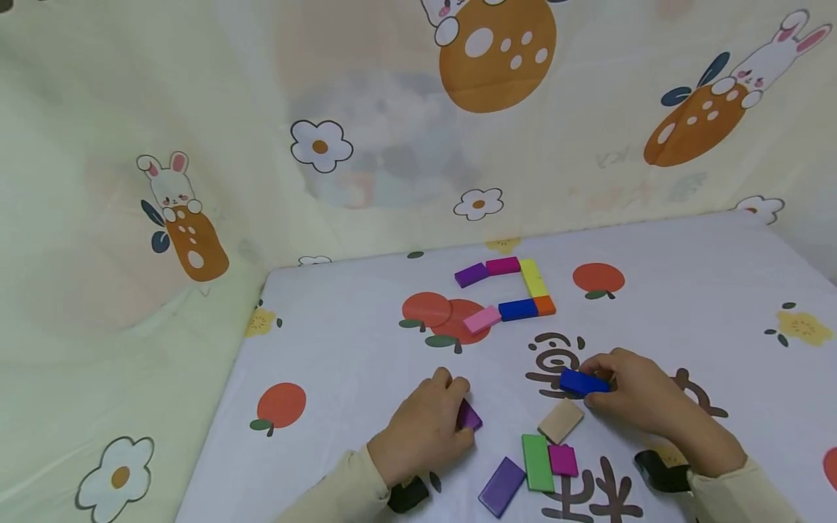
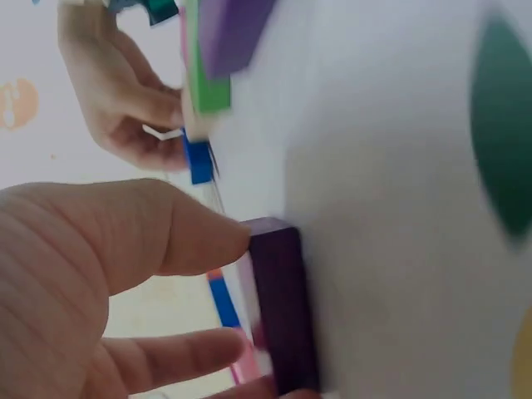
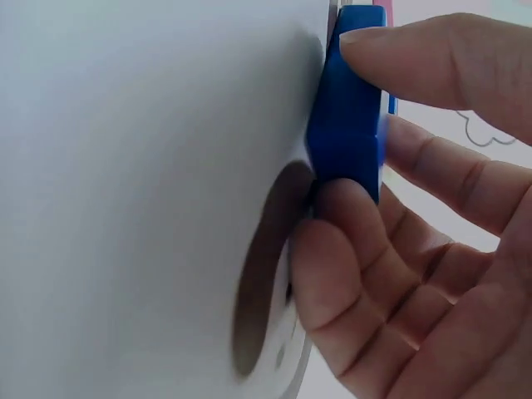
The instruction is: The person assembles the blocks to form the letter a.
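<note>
My left hand (image 1: 428,428) pinches a dark purple block (image 2: 283,307) between thumb and fingers, low over the white cloth left of the loose blocks. In the head view most of that block is hidden behind the fingers. On the other side, my right hand (image 1: 637,388) grips a blue block (image 1: 584,383) by its edges, thumb at the near side; the right wrist view shows the blue block (image 3: 349,108) close to the cloth. Between the hands lie a beige block (image 1: 560,421), a green block (image 1: 538,463), a magenta block (image 1: 563,460) and a purple block (image 1: 502,487).
Farther back, several blocks form an outline with its left side open: purple (image 1: 471,275), magenta (image 1: 503,266), yellow (image 1: 533,279), orange (image 1: 545,305), blue (image 1: 518,309) and pink (image 1: 482,319). A patterned curtain (image 1: 386,218) hangs behind the table.
</note>
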Action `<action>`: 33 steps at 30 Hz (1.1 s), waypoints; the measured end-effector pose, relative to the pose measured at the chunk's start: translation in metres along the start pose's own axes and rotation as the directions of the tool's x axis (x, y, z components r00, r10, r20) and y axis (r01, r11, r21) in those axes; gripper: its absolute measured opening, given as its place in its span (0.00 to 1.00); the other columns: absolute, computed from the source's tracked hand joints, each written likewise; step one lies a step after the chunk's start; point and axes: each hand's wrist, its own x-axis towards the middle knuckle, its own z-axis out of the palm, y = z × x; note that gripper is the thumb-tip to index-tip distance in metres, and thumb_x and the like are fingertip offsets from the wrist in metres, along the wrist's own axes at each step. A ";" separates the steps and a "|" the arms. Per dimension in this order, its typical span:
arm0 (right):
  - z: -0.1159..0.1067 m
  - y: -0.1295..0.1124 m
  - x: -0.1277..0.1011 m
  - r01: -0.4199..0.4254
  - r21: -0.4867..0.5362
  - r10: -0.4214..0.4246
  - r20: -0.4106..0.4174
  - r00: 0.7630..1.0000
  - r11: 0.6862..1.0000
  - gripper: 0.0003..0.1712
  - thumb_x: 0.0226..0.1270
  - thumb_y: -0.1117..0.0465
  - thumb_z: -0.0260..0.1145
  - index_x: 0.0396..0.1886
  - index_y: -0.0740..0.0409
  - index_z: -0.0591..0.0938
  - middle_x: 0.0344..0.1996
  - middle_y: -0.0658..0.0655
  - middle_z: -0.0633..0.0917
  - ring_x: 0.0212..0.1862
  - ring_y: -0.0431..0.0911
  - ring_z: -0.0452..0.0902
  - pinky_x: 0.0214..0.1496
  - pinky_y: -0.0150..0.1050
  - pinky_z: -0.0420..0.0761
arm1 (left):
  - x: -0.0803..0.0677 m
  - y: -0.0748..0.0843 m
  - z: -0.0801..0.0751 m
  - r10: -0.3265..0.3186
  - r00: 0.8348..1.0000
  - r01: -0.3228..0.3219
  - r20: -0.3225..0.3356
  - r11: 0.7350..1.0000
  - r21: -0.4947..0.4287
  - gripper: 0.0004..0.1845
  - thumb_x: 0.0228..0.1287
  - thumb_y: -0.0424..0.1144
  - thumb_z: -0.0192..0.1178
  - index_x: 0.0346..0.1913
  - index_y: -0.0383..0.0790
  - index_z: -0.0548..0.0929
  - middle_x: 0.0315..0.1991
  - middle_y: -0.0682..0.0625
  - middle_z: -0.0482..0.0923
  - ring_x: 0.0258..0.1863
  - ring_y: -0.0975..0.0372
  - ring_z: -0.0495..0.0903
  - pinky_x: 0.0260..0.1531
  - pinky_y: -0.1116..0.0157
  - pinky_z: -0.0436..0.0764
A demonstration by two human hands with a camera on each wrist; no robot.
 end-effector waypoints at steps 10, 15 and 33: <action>0.002 -0.011 0.025 0.003 0.087 -0.007 0.053 0.999 0.996 0.23 0.51 0.66 0.75 0.50 0.65 0.83 0.39 0.59 0.78 0.38 0.48 0.74 0.38 0.42 0.81 | 0.027 -0.034 0.000 0.043 0.994 -0.055 -0.104 0.992 -0.110 0.30 0.58 0.44 0.66 0.63 0.40 0.72 0.58 0.47 0.70 0.53 0.59 0.73 0.55 0.64 0.75; 0.003 -0.012 0.028 -0.064 0.083 0.060 0.051 0.997 0.995 0.26 0.50 0.63 0.77 0.51 0.64 0.82 0.34 0.58 0.76 0.38 0.49 0.72 0.33 0.38 0.79 | 0.033 -0.044 -0.002 0.014 0.999 -0.020 -0.051 0.992 -0.121 0.36 0.53 0.51 0.72 0.63 0.40 0.73 0.62 0.47 0.70 0.58 0.56 0.71 0.59 0.60 0.72; 0.013 -0.038 0.042 -0.028 0.167 0.010 0.105 0.994 0.986 0.20 0.53 0.64 0.73 0.48 0.60 0.83 0.25 0.54 0.72 0.33 0.47 0.70 0.30 0.38 0.72 | 0.063 -0.053 -0.004 0.071 0.995 -0.081 -0.070 0.986 -0.144 0.33 0.52 0.48 0.73 0.61 0.43 0.76 0.56 0.52 0.75 0.57 0.62 0.71 0.60 0.63 0.71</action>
